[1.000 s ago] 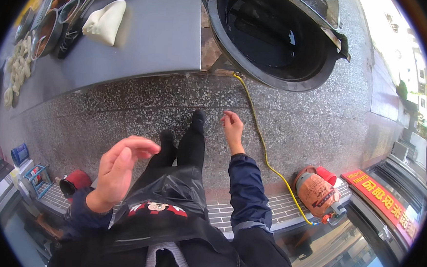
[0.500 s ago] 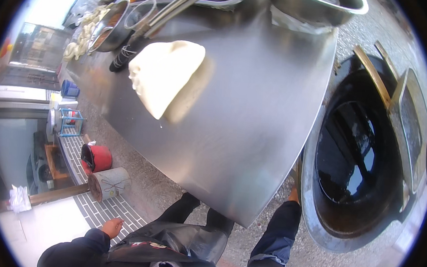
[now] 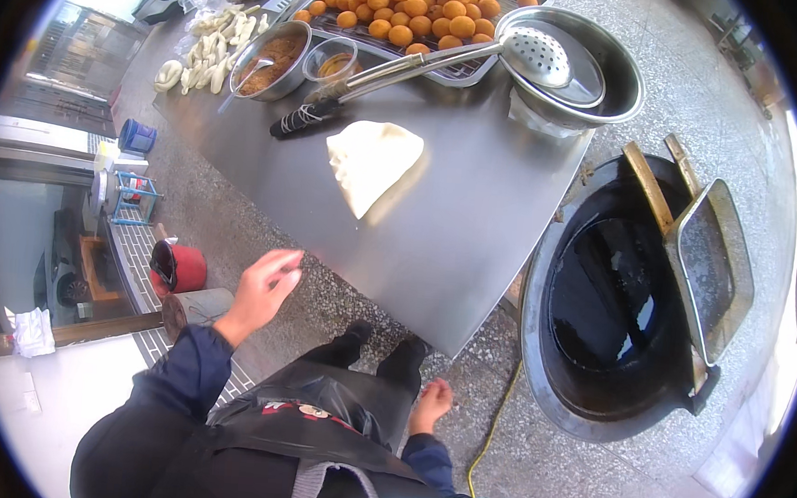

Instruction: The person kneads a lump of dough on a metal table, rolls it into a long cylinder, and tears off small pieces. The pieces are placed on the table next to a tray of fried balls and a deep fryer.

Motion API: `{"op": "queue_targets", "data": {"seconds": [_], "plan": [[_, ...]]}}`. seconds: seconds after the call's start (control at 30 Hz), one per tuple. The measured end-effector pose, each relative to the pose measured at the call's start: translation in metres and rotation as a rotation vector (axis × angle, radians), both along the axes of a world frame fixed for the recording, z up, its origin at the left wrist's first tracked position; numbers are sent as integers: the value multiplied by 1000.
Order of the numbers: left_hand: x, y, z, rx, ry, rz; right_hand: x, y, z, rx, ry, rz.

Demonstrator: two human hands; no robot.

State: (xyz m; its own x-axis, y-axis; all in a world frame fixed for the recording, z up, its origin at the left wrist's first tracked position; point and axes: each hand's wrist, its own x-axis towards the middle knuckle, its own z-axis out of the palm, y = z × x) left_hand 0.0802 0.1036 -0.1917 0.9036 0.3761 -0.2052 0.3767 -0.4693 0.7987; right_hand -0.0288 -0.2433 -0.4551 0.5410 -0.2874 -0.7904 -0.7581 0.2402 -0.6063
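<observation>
My left hand (image 3: 265, 288) is raised in front of the steel table (image 3: 455, 225), fingers loosely apart, holding nothing. Low beside my apron, my right hand (image 3: 430, 406) hangs empty with fingers relaxed. A white slab of dough (image 3: 370, 163) lies on the table above my left hand. Behind it lies a long-handled skimmer (image 3: 428, 64), its perforated head resting in a steel bowl (image 3: 610, 79). A tray of golden fried balls (image 3: 404, 12) stands at the back.
A large black wok of dark oil (image 3: 615, 290) sits to the right, with a metal tray (image 3: 712, 264) across its rim. A yellow cable (image 3: 492, 428) runs over the stone floor. A steel bowl of brown filling (image 3: 269, 58), pale dough pieces (image 3: 205, 50) and a red bucket (image 3: 183, 268) are on the left.
The view swung from the floor up to the table. My left hand rose into view near the table's edge; my right hand dropped beside my apron.
</observation>
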Motion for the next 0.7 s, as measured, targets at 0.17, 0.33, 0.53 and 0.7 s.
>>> {"op": "queue_targets", "data": {"seconds": [0.17,0.33,0.53,0.7], "plan": [[183,-24,-7,-267,130,470,62,25,223,-149,-1200,679],[213,-38,-15,75,-77,135,215,62,306,-416,-1336,696],[206,-19,26,253,-311,-1051,293,129,315,-677,-1269,672],[204,-30,7,45,-288,-767,273,158,282,-983,-970,783]]}}
